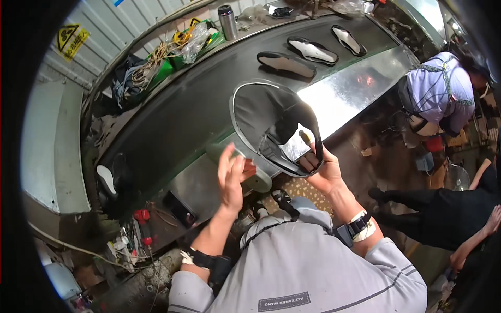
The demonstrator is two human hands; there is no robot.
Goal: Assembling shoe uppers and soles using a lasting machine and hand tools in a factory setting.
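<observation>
My right hand (326, 175) grips the lower right rim of a black boot upper (258, 107), with its thumb outside and some fingers inside the opening. The upper's wide, pale-edged flap spreads up and to the left over the bench. Inside the opening lies a crumpled silvery-white sheet (296, 147), with a small yellowish piece (306, 136) by it. My left hand (233, 175) is raised just left of the upper, fingers apart and holding nothing. A rounded pale green form (258, 181) shows behind it, partly hidden.
On the dark conveyor belt (198, 99) several shoes (287, 63) lie far right and one white-soled shoe (106, 180) lies left. Behind stand a thermos (227, 23) and a green bin (164, 68). A red tool (141, 216) is lower left. Two people (443, 88) are at right.
</observation>
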